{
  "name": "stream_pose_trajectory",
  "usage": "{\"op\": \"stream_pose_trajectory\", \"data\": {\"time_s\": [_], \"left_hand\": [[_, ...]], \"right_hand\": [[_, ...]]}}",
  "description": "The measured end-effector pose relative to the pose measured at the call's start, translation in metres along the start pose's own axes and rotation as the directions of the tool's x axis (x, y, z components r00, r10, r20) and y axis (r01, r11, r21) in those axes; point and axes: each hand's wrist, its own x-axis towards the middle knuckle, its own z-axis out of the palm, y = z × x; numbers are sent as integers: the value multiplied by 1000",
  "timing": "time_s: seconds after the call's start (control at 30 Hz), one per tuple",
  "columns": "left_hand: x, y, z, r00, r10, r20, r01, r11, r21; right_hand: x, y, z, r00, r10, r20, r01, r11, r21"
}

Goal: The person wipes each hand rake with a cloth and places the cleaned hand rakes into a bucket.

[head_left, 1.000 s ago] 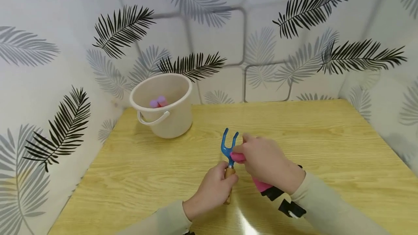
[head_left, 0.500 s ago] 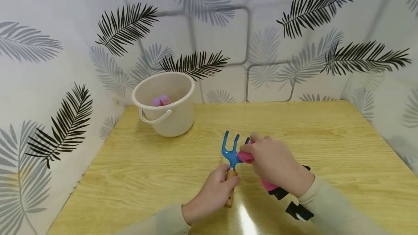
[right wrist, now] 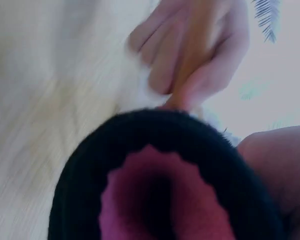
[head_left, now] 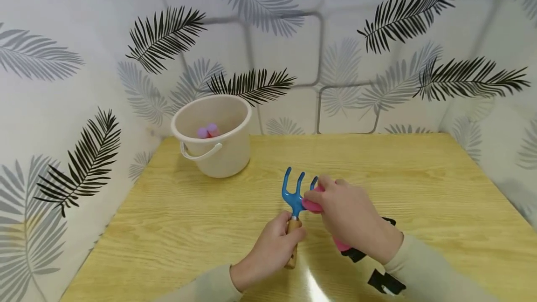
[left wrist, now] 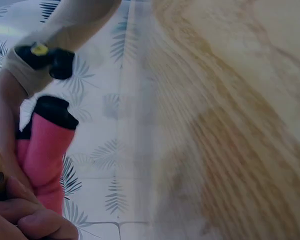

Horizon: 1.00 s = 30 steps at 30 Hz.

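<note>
A small garden hand fork [head_left: 293,201] with blue tines and a wooden handle is held above the table in the head view. My left hand [head_left: 268,251] grips its handle, tines pointing away from me. My right hand [head_left: 352,216] pinches a pink cloth tube [head_left: 312,205] with a black cuff, sock- or glove-like, against the right side of the fork head. Part of the rightmost tine is hidden behind it. The pink tube [left wrist: 47,160] hangs below the right wrist in the left wrist view. Its open black cuff [right wrist: 145,130] fills the right wrist view's foreground.
A white bucket [head_left: 224,162] with a handle stands at the table's back left. Pink-and-purple objects [head_left: 208,131] lie inside it. The wooden table [head_left: 398,167] meets a leaf-patterned wall [head_left: 285,55] behind and at the left.
The fork has turned so its third tine shows. My right hand with the pink cloth has shifted slightly rightward along the fork head. My left hand keeps its grip.
</note>
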Motion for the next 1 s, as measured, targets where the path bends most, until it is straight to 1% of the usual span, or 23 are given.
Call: {"op": "stream_pose_trajectory", "data": {"time_s": [0.1, 0.17, 0.23, 0.33, 0.4, 0.47, 0.57, 0.6, 0.63, 0.7, 0.8, 0.87, 0.93, 1.0], "left_hand": [[0, -1, 1, 1000, 5, -1, -5, 1000, 7], [-1, -2, 3, 1000, 14, 2, -14, 1000, 18], [-2, -2, 7, 1000, 17, 9, -17, 1000, 26], [-4, -4, 11, 1000, 18, 7, -18, 999, 31], [-4, -6, 14, 1000, 19, 0, -19, 999, 38], [-4, -7, 15, 1000, 19, 1, -19, 999, 36], [-3, -8, 17, 1000, 12, 5, -12, 1000, 22], [-2, -8, 17, 1000, 8, 5, -8, 1000, 11], [-2, -8, 17, 1000, 4, 4, -4, 1000, -1], [-2, -8, 16, 1000, -6, -1, 6, 1000, -18], [-2, -8, 15, 1000, -20, -2, 20, 999, -40], [-2, -7, 13, 1000, -27, 10, 27, 998, -48], [-2, -7, 11, 1000, -25, 16, 26, 998, -49], [-3, -7, 10, 1000, -10, 21, 11, 999, -31]], "right_hand": [[-1, -8, -4, 999, -49, -10, 49, 997, 52], [2, -10, -3, 998, -59, -21, 60, 997, 40], [5, -10, 1, 998, -49, -29, 50, 999, 20], [9, -9, 10, 999, -13, -40, 12, 999, -37], [10, -8, 15, 998, -3, -57, -3, 996, -95], [11, -8, 18, 998, -17, -68, 6, 985, -170], [13, -9, 20, 995, -58, -78, 34, 960, -278], [14, -10, 19, 995, -66, -76, 40, 952, -304], [14, -10, 18, 995, -65, -72, 40, 951, -307], [13, -11, 14, 997, -47, -53, 32, 965, -259], [10, -13, 6, 999, -32, -6, 31, 993, -110], [7, -16, 0, 999, -44, 22, 45, 999, -20], [5, -19, -4, 997, -66, 26, 66, 998, 19], [6, -21, -6, 997, -73, 24, 73, 997, 14]]}}
